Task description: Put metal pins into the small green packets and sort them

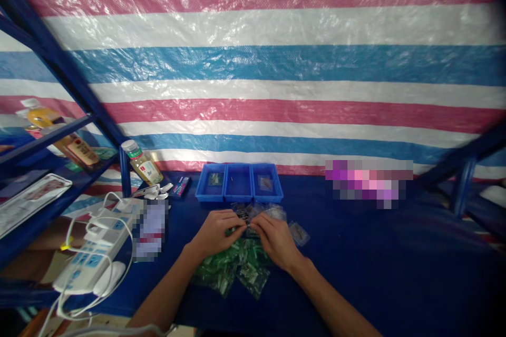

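Observation:
My left hand [216, 231] and my right hand [275, 239] meet over a heap of small plastic bags on the blue table [375, 263]. Both hands have their fingers curled and pinch one small clear bag [248, 225] between them. Green-tinted bags [233, 268] lie under and in front of my hands. Clear bags [272, 211] with dark small parts lie just behind them, and one clear bag [299, 233] sits to the right of my right hand. Three blue bins [239, 183] stand in a row behind the heap, each with a small item inside.
A white power strip [95, 253] with plugs and cables lies at the table's left edge. A bottle [141, 162] and a small purple pack [181, 186] stand near the back left. Blue shelving [47, 168] rises at left; a striped tarp [276, 63] hangs behind.

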